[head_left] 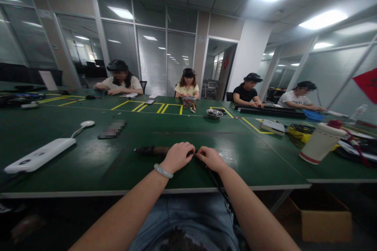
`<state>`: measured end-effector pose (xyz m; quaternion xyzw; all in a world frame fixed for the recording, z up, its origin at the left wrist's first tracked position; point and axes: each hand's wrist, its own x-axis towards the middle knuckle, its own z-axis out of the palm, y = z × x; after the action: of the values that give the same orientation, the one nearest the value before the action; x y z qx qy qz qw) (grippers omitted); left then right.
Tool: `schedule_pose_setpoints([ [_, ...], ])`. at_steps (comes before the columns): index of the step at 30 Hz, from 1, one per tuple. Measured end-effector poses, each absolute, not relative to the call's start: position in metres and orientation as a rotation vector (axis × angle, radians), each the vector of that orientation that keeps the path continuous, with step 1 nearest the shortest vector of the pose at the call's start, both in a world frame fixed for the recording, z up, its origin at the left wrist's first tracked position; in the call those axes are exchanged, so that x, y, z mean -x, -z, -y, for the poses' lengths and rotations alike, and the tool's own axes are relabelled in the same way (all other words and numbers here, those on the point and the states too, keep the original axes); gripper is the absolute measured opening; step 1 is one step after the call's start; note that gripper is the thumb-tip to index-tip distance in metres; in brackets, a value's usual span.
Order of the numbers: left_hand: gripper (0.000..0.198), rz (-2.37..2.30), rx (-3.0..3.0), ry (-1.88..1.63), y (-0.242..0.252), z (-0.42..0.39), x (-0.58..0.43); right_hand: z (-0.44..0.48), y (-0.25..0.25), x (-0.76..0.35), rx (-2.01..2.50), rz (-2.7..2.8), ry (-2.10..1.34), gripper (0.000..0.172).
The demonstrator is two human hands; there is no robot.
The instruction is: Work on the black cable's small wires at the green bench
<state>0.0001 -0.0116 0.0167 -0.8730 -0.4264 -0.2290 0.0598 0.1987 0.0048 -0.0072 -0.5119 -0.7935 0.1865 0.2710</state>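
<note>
**Inspector:** Head view. Where is the item, and what is the state of the hands?

**Assessor:** A dark tool (pixel 151 150) lies flat on the green desk (pixel 250 164), near its front edge. The left hand (pixel 177 157), with a bracelet (pixel 163 171) on its wrist, is closed over the tool's right end. The right hand (pixel 211 158) sits just right of that end, touching the left hand. Its fingertips are pinched narrow on what appears to be the thin dark cord (pixel 216 183), which runs from the tool back over the desk edge. The joint itself is too small to make out.

**Inspector:** Anything around it?

**Assessor:** A white device (pixel 39 155) lies well left of the tool and a paper cup (pixel 321 143) stands well to its right. Co-workers (pixel 187 83) sit far beyond it, their hands on their own work.

**Inspector:** What is your recommendation for the step in hand?

**Assessor:** In my judgement the left hand should keep the tool pressed against the desk so it cannot roll. The right hand should work close to the joint with small movements. The cord hanging over the edge needs some slack, because any drag there would pull against the pinch.
</note>
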Motion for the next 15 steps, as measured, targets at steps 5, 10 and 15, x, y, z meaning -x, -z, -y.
schedule_pose_setpoints([
  [5,0.014,1.313,2.640,0.686,-0.0173,0.0118,-0.0007,-0.0040,0.0067,-0.1988,1.374,2.142,-0.500,0.019],
  [10,0.014,1.314,2.636,0.702,-0.0168,0.0119,-0.0006,-0.0038,0.0064,-0.1988,1.388,2.143,-0.498,0.019],
  [15,0.012,1.291,2.646,0.736,-0.0145,0.0101,0.0002,-0.0042,0.0057,-0.1983,1.384,2.148,-0.491,0.019],
])
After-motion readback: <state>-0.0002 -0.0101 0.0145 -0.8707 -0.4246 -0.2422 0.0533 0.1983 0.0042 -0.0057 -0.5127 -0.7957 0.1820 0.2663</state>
